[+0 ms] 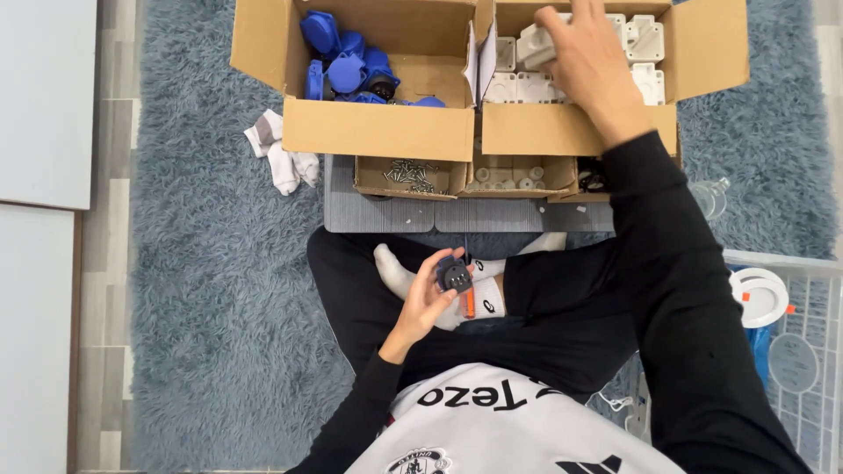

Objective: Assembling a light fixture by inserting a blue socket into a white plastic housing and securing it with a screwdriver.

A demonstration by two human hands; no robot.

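White plastic housing (536, 44) sits in the grip of the right hand (590, 61), lifted just above the other white housings (527, 88) packed in the right cardboard box (562, 130). That arm stretches straight forward, sleeve crossing the box's near wall, fingers curled down over the piece. Left hand (428, 298) rests low over the crossed legs, palm up, its grip clasping a small black socket insert (455, 276), with an orange-handled screwdriver (468, 298) just beside it. Left cardboard box (378, 127) holds blue caps (347, 66). Nearer, a shallow tray of screws (408, 175) stands close to the knees; shaggy rug (219, 290) lies open on the left.
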